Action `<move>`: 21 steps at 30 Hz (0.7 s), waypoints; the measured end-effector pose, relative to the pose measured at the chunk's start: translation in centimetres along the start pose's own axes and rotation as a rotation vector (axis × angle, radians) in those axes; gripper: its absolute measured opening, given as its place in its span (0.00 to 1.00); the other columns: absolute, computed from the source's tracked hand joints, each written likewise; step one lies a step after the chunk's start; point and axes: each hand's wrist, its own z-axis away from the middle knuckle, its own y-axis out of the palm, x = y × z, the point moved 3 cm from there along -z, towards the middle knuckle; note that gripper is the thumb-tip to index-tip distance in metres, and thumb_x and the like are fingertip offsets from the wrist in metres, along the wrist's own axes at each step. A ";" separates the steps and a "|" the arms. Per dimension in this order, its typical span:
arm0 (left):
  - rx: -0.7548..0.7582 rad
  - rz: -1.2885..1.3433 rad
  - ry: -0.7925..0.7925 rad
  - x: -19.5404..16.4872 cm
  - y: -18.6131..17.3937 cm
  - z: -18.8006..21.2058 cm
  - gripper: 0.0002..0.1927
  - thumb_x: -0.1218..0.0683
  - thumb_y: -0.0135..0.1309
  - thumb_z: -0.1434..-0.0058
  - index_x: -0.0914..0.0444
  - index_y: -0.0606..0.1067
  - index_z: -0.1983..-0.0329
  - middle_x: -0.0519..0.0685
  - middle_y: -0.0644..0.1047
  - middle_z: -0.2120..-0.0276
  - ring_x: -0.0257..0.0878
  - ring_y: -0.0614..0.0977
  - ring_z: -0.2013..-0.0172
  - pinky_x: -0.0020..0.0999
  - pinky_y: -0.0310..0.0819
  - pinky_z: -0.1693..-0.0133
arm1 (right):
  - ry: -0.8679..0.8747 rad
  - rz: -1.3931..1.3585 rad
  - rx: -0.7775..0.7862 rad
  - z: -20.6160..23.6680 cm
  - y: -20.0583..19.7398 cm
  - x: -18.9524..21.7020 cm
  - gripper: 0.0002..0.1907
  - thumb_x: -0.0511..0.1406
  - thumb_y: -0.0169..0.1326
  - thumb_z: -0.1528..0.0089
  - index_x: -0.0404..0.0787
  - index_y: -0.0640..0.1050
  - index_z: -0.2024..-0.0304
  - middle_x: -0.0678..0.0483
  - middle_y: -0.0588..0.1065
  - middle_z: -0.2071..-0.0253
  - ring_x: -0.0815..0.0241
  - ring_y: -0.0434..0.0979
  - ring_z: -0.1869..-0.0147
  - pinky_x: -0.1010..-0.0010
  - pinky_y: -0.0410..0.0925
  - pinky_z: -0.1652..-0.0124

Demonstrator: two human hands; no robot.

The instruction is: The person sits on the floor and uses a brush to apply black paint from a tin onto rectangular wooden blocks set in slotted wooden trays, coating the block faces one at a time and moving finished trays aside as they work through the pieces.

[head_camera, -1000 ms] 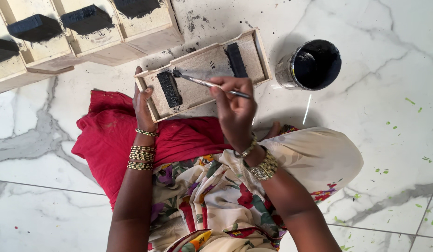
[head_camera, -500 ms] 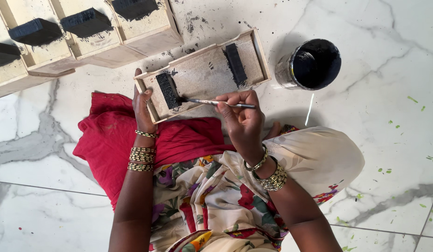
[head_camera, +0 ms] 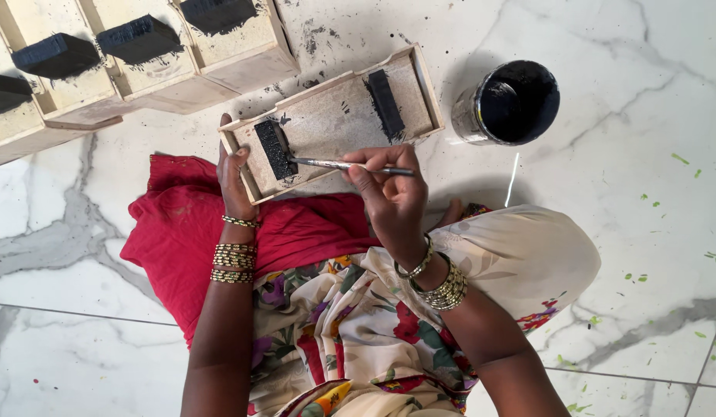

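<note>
A shallow wooden tray [head_camera: 327, 116] is seen lying tilted on the white marble floor [head_camera: 628, 193], just in front of the seated person's knees. Two raised strips are fixed inside it: the near-left strip [head_camera: 274, 148] is coated in black, and the far-right strip [head_camera: 386, 103] is black as well. Black smudges are scattered over the tray's pale base.

A thin paintbrush [head_camera: 346, 164] is pinched between the thumb and fingers of the right hand [head_camera: 389, 197], which is closed firmly around its handle. The brush is held almost level, and its tip is laid against the right edge of the near-left strip. The left hand [head_camera: 234, 177] is clamped on the tray's near-left corner, with the thumb pressed over the rim and the fingers wrapped beneath it. The two hands are kept apart, one at each side of the strip being painted. Gold bangles are worn on both wrists.

A round tin of black paint [head_camera: 512, 104] is stood on the floor just to the right of the tray. Beyond the tray, along the upper left, a row of similar wooden trays [head_camera: 142, 69] with black-painted blocks is laid side by side. A red cloth [head_camera: 180, 232] is spread over the lap, and a floral garment [head_camera: 358, 324] is draped below it. Small green specks are scattered over the floor at the right.
</note>
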 end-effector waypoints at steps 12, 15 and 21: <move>-0.006 0.007 -0.017 0.0 -0.1 0.0 0.37 0.58 0.40 0.34 0.65 0.52 0.20 0.56 0.65 0.31 0.43 0.71 0.36 0.37 0.65 0.34 | 0.000 0.056 0.014 0.5 -0.2 0.8 0.09 0.25 0.54 0.30 0.37 0.66 0.55 0.43 0.77 0.51 0.60 0.81 0.47 0.72 0.78 0.48; -0.009 -0.072 0.047 -0.1 -0.2 0.1 0.35 0.58 0.41 0.32 0.67 0.53 0.21 0.54 0.62 0.27 0.43 0.69 0.32 0.38 0.63 0.31 | -0.028 0.041 -0.017 0.4 -0.4 0.8 0.09 0.25 0.54 0.30 0.38 0.66 0.55 0.44 0.76 0.50 0.61 0.81 0.46 0.73 0.78 0.47; -0.007 0.046 -0.021 -0.2 0.3 0.0 0.37 0.58 0.41 0.35 0.65 0.52 0.20 0.57 0.65 0.31 0.44 0.72 0.35 0.39 0.66 0.33 | -0.027 0.140 -0.005 0.0 0.2 -0.7 0.08 0.25 0.54 0.30 0.37 0.67 0.56 0.44 0.78 0.52 0.64 0.81 0.52 0.76 0.77 0.52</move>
